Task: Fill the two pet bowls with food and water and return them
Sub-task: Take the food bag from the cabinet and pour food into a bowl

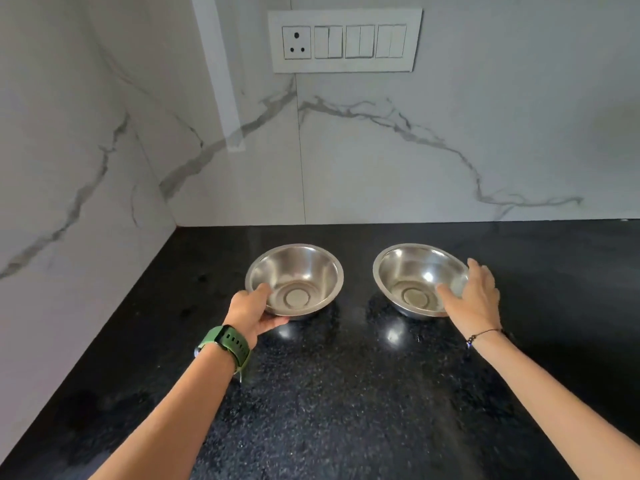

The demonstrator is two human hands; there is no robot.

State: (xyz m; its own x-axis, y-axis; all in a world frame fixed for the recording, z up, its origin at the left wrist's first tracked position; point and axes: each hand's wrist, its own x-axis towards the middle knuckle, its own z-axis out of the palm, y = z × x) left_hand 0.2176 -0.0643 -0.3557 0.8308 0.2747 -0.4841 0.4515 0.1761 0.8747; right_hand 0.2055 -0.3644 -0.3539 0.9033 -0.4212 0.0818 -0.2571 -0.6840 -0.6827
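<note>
The left hand (254, 308) pinched the rim of the left bowl (294, 282) at about seven o'clock on that bowl, thumb over the lip and inside, fingers curled beneath the outer wall. The right hand (474, 296) had closed on the right bowl (417, 280) at about four o'clock of its rim: thumb lying down the inner wall, fingers wrapped round the outside. Both were steel, both empty, and they stood side by side, apart, on the black speckled counter (346, 393), toward twelve o'clock of it, near the marble-veined wall (381, 150).

The step in hand looked like taking hold of the two bowls to carry them off for filling; whether either had left the counter could not be told. To do it well, each pinch would want to be firm, since thin polished steel slips readily. Lifting straight up and keeping the rims level would matter little while empty, but would be the habit to keep once water was in one.

On the left wrist sat a green-strapped watch (228, 344), on the right a thin dark cord bracelet (483, 334). At twelve o'clock on the wall hung a white switch plate (344, 41) with one socket and a row of rockers. No brand, label or writing could be read anywhere.
</note>
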